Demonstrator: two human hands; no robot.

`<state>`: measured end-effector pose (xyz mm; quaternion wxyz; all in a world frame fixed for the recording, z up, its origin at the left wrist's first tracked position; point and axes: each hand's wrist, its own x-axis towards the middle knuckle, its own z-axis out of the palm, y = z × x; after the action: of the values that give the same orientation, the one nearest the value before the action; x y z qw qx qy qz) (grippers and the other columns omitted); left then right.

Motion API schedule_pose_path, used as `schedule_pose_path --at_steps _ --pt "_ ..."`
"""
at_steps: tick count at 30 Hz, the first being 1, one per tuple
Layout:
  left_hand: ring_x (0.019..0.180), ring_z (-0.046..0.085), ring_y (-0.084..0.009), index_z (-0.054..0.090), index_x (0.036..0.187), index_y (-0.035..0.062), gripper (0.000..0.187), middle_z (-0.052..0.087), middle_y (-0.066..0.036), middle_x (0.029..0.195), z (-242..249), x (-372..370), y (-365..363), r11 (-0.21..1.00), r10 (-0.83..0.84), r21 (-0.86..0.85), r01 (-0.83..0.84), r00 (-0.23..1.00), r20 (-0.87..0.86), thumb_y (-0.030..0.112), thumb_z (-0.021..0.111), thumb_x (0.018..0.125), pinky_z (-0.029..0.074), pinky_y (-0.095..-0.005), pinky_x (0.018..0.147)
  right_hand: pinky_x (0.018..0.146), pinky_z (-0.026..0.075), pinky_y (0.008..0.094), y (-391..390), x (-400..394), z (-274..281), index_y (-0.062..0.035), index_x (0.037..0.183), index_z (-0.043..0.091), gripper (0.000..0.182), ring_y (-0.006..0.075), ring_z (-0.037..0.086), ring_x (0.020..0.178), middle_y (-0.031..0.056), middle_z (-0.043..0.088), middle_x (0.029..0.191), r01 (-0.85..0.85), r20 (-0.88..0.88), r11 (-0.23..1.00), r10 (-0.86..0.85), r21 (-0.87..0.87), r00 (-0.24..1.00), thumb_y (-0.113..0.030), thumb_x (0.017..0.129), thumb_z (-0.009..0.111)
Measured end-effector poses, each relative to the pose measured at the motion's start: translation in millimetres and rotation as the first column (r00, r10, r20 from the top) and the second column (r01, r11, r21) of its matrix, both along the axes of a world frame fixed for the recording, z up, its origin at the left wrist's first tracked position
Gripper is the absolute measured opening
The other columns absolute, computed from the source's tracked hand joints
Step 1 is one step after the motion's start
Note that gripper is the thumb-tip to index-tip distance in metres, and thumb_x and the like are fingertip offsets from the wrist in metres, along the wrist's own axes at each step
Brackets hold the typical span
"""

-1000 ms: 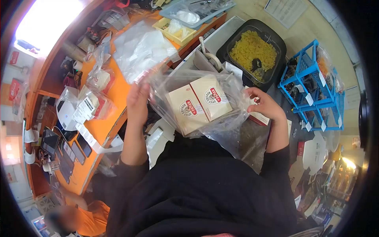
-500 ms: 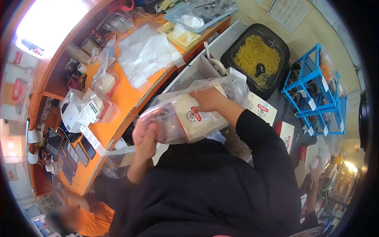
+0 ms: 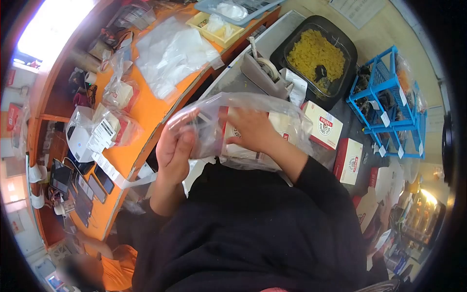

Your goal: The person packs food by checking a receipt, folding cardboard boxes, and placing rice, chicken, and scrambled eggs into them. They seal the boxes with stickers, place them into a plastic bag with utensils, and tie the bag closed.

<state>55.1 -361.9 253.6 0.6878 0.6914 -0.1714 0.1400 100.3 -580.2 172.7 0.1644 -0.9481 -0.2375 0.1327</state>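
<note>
Left hand [image 3: 175,152]'s clutching one side of a clear plastic bag [image 3: 206,141], right hand [image 3: 250,130]'s spread over the cartons [image 3: 277,134] inside, so they're right under the palm. Looks like two in that one bag, plus two closed boxes [image 3: 348,161] nearby on the dark worktop [image 3: 335,104].

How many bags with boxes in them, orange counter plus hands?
3: the held bag at the left hand and right hand; an upper bag and a lower bag on the orange counter. More may be hidden.
</note>
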Motion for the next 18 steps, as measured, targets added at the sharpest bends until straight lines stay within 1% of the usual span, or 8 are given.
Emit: schedule_pose_path --at_steps 2,5,8,10,12,15,17,18 --pt "0.089 0.058 -0.0152 0.054 0.122 -0.0063 0.03 0.064 -0.014 0.111 0.7 8.6 -3.0 0.999 0.044 0.019 -0.045 0.996 0.075 0.01 0.048 0.098 0.044 -0.0262 0.083 0.096 0.042 0.0473 11.7 10.2 -16.0 -0.0145 0.128 0.057 0.065 0.0329 0.05 0.119 0.0163 0.054 0.126 -0.208 0.102 0.976 0.213 -0.058 0.972 -0.054 0.077 0.066" --pt "0.095 0.063 -0.0223 0.06 0.111 -0.0082 0.03 0.065 -0.019 0.111 15.9 2.3 0.0 0.997 0.062 -0.051 -0.054 0.984 0.169 0.018 0.05 0.098 0.047 -0.0295 0.084 0.091 0.044 0.0466 25.7 6.8 -14.8 -0.0137 0.128 0.054 0.071 0.0299 0.053 0.117 0.0127 0.056 0.125 -0.187 -0.041 0.944 0.182 -0.274 0.982 -0.057 0.074 0.067" --pt "0.09 0.065 -0.0232 0.063 0.104 -0.0077 0.036 0.066 -0.017 0.108 33.6 -11.2 -1.8 0.999 -0.018 -0.025 0.025 0.964 0.264 0.026 0.053 0.098 0.049 -0.0302 0.079 0.091 0.045 0.0451 32.2 -4.5 -61.0 -0.0131 0.126 0.055 0.069 0.0306 0.054 0.116 0.0114 0.056 0.125 0.043 -0.18 0.996 -0.055 -0.072 0.982 -0.057 0.074 0.067" --pt "0.088 0.065 -0.0226 0.064 0.103 -0.0071 0.037 0.067 -0.015 0.105 36.1 -11.2 -5.7 1.0 -0.007 0.025 0.001 0.974 0.226 0.028 0.054 0.097 0.049 -0.0297 0.077 0.09 0.045 0.0444 28.6 14.8 -54.8 -0.0129 0.126 0.055 0.068 0.03 0.054 0.116 0.011 0.056 0.125 -0.022 -0.312 0.988 -0.028 -0.155 0.95 -0.056 0.075 0.067" --pt "0.084 0.063 -0.0183 0.064 0.106 -0.006 0.036 0.067 -0.013 0.105 32.4 -4.3 -7.0 0.999 0.015 0.027 -0.018 0.994 0.105 0.028 0.055 0.097 0.048 -0.0277 0.075 0.089 0.046 0.0438 19.1 18.4 -42.4 -0.0126 0.125 0.055 0.059 0.0297 0.056 0.114 0.0104 0.06 0.117 -0.015 -0.247 0.994 -0.011 -0.105 0.969 -0.045 0.077 0.069" --pt "0.077 0.058 -0.0103 0.063 0.109 -0.0047 0.035 0.066 -0.01 0.104 40.8 0.7 -3.2 0.998 -0.06 0.002 0.061 0.992 -0.114 0.027 0.057 0.096 0.045 -0.024 0.07 0.092 0.045 0.0429 -24.2 -3.2 13.9 -0.0139 0.113 0.062 0.034 0.0292 0.058 0.111 0.0099 0.059 0.124 -0.242 0.039 0.955 0.238 0.17 0.97 -0.023 0.081 0.068" --pt "0.069 0.049 -0.004 0.055 0.12 -0.0046 0.041 0.064 -0.007 0.103 31.2 7.6 -6.6 0.985 -0.149 -0.099 0.139 0.984 -0.1 0.028 0.058 0.096 0.037 -0.0175 0.061 0.083 0.049 0.0383 -73.5 -10.4 56.7 -0.008 0.102 0.064 0.025 0.028 0.062 0.097 0.0084 0.066 0.1 -0.228 0.251 0.81 0.104 0.54 0.962 -0.002 0.079 0.065" --pt "0.069 0.048 -0.0032 0.052 0.124 -0.0044 0.044 0.063 -0.007 0.105 26.4 6.7 -6.8 0.963 -0.221 -0.183 0.197 0.967 -0.124 0.028 0.059 0.095 0.036 -0.0164 0.06 0.085 0.045 0.043 -104.6 -13.2 52.4 -0.0085 0.101 0.065 0.025 0.0299 0.06 0.099 0.0083 0.065 0.098 -0.026 0.25 0.775 -0.172 0.632 0.953 -0.007 0.076 0.064"
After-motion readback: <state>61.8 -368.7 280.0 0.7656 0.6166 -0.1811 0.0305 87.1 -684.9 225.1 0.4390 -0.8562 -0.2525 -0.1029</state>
